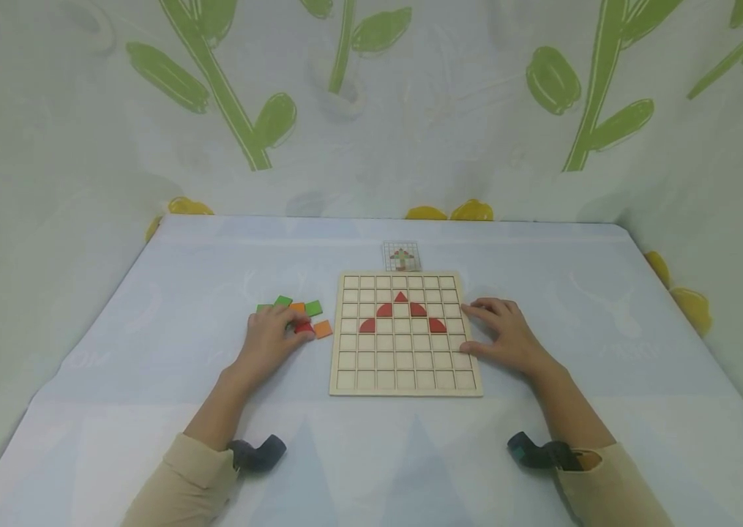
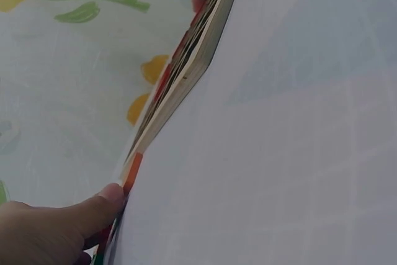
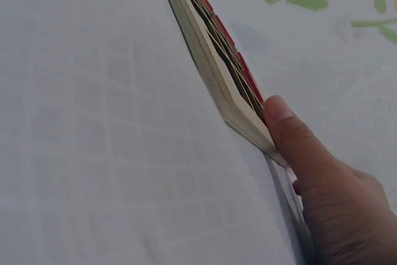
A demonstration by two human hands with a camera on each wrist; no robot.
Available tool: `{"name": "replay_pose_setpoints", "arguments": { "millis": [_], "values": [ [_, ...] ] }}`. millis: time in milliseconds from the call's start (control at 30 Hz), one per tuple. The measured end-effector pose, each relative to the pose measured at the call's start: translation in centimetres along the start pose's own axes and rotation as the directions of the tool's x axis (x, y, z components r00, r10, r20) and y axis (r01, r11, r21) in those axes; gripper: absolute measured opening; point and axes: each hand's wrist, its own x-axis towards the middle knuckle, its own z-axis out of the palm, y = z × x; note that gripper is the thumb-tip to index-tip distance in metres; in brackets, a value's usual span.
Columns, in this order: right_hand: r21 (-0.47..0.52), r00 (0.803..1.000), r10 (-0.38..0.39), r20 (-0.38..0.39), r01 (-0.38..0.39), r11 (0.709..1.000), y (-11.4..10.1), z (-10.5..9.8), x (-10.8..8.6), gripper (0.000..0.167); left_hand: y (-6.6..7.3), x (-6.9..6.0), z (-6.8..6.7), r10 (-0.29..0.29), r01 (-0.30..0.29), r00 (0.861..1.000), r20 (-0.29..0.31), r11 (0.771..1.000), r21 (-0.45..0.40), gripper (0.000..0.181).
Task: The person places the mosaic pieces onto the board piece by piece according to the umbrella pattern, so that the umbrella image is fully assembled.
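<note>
A square wooden grid board (image 1: 405,360) lies flat in the middle of the table, with a red triangle (image 1: 400,297) and several red quarter-round pieces (image 1: 367,326) in its cells. Left of it, my left hand (image 1: 271,331) reaches over a small group of tiles, thumb and fingers curled about a red piece (image 1: 303,327) whose shape is partly hidden. An orange tile (image 1: 323,329) lies beside the thumb; a green tile (image 1: 313,307) is just beyond the fingers. At the board's right edge rests my right hand (image 1: 506,337), fingers spread, thumb touching the rim (image 3: 260,130).
Behind the board lies a small pattern card (image 1: 401,257) showing a coloured figure on a grid. Another green tile (image 1: 283,300) and an orange one (image 1: 297,307) sit close together by the left hand. A leaf-printed backdrop (image 1: 371,168) rises behind the table.
</note>
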Motion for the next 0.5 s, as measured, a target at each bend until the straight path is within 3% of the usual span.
{"name": "replay_pose_setpoints", "arguments": {
  "millis": [300, 500],
  "values": [
    [0.001, 1.0, -0.007, -0.007, 0.007, 1.0, 0.0, 0.0, 0.0, 0.069, 0.9, 0.0, -0.3, 0.006, -0.004, 1.0, 0.017, 0.993, -0.116, 0.035],
    [0.007, 1.0, -0.001, 0.004, 0.001, 1.0, -0.1, 0.0, 0.0, 0.068, 1.8, 0.0, -0.3, 0.018, -0.015, 1.0, 0.021, 0.992, -0.129, 0.031]
  ]
}}
